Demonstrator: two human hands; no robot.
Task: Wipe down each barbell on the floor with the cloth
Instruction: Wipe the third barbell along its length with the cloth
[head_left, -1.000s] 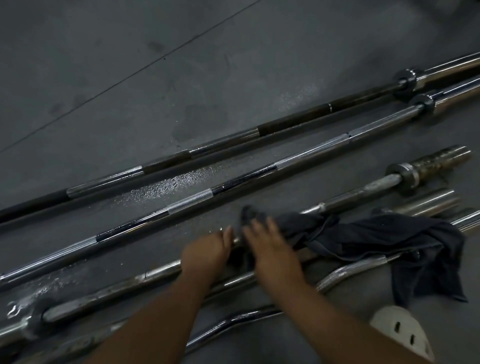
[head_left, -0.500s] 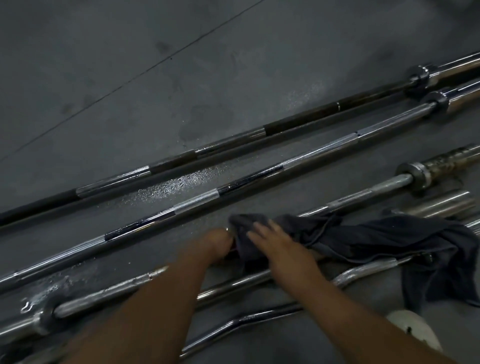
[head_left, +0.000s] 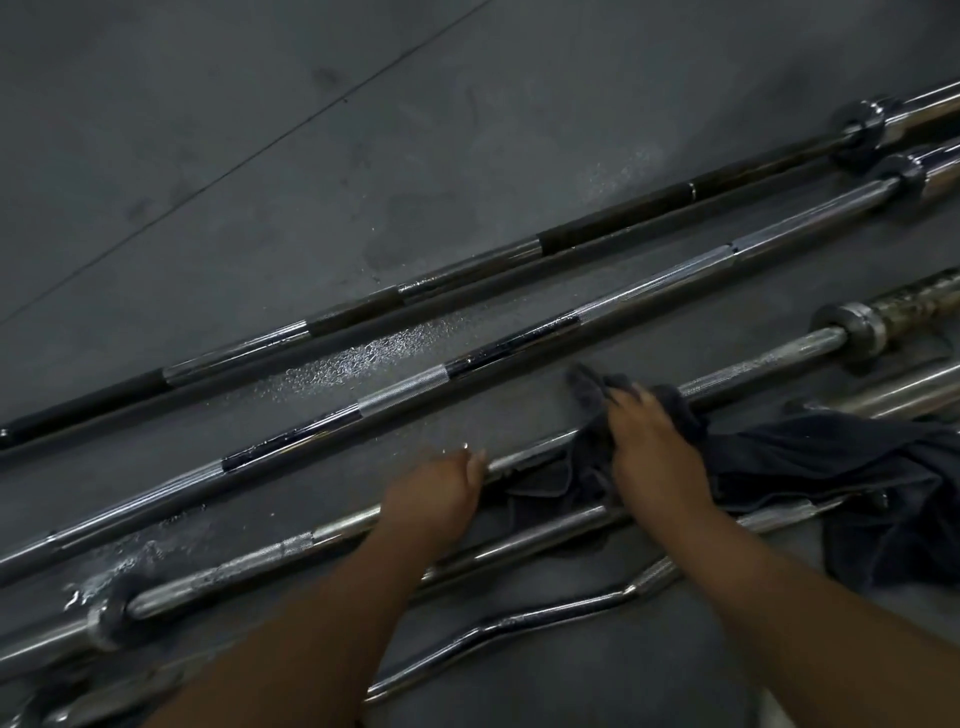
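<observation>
Several barbells lie side by side on the grey floor, running from lower left to upper right. My left hand (head_left: 436, 488) grips the shaft of the third barbell (head_left: 769, 361), a worn chrome bar with a rusty sleeve at its right end. My right hand (head_left: 657, 457) presses a dark cloth (head_left: 810, 457) around the same shaft, just right of the left hand. The cloth trails to the right over the nearer bars. Beyond lie a chrome barbell (head_left: 649, 283) and a dark barbell (head_left: 613, 223).
A thin straight bar (head_left: 550, 532) and a bent curl bar (head_left: 545, 616) lie nearest me, partly under my forearms. Water droplets (head_left: 353, 361) glisten on the floor between the far bars. A floor seam (head_left: 249, 156) crosses the bare concrete at upper left.
My right hand has slid the cloth to the right and up along the third barbell's shaft. The left hand keeps its hold on the bar. The view has shifted slightly.
</observation>
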